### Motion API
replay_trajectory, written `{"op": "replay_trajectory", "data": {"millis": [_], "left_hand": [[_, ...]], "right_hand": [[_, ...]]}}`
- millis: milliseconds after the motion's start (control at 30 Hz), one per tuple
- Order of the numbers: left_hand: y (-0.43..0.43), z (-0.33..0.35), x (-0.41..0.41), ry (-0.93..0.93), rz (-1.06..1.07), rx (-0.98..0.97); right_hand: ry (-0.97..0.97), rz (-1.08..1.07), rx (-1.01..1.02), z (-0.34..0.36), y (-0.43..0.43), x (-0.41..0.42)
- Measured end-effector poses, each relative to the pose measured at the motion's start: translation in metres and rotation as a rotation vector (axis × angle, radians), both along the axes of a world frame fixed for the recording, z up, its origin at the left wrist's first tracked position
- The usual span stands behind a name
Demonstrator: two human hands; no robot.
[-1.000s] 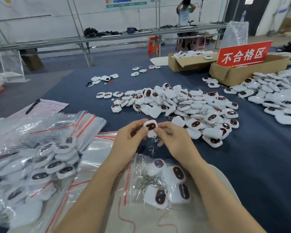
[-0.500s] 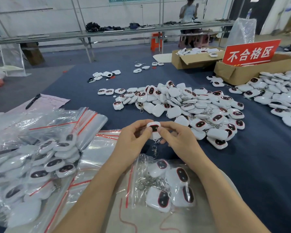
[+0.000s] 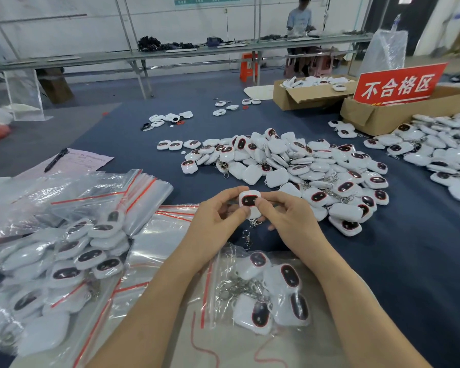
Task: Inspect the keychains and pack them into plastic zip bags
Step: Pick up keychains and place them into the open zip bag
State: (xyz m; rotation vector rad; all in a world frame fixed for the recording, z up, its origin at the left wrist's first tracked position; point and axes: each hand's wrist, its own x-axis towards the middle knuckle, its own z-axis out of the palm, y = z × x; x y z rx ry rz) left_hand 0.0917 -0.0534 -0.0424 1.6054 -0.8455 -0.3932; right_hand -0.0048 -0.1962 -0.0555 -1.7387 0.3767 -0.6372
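Observation:
A white keychain [image 3: 249, 201] with a dark, red-rimmed oval face is pinched between my left hand [image 3: 215, 221] and my right hand [image 3: 287, 220], face up, above the blue table. Its metal clasp [image 3: 247, 236] dangles below. Right under my wrists lies a clear zip bag [image 3: 266, 293] with several keychains inside. A big loose pile of keychains [image 3: 298, 166] spreads just beyond my hands.
Filled zip bags [image 3: 72, 258] and a stack of empty ones [image 3: 133, 192] lie at the left. A paper with a pen [image 3: 55, 160] sits further left. Two cardboard boxes [image 3: 383, 112] and a red sign [image 3: 398, 83] stand at the back right, beside another keychain pile [image 3: 441, 152]. A person stands at a far bench.
Both hands keep hold of the same keychain in about the same place; it looks turned slightly so the face shows more fully. The view has shifted a little.

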Motion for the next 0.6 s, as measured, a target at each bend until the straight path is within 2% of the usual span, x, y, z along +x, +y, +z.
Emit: {"op": "replay_trajectory", "data": {"millis": [600], "left_hand": [[0.0015,0.0029,-0.0027,-0.018,-0.008,-0.006]], "right_hand": [[-0.040,0.046,0.029,0.0004,0.0006,-0.0019]]}}
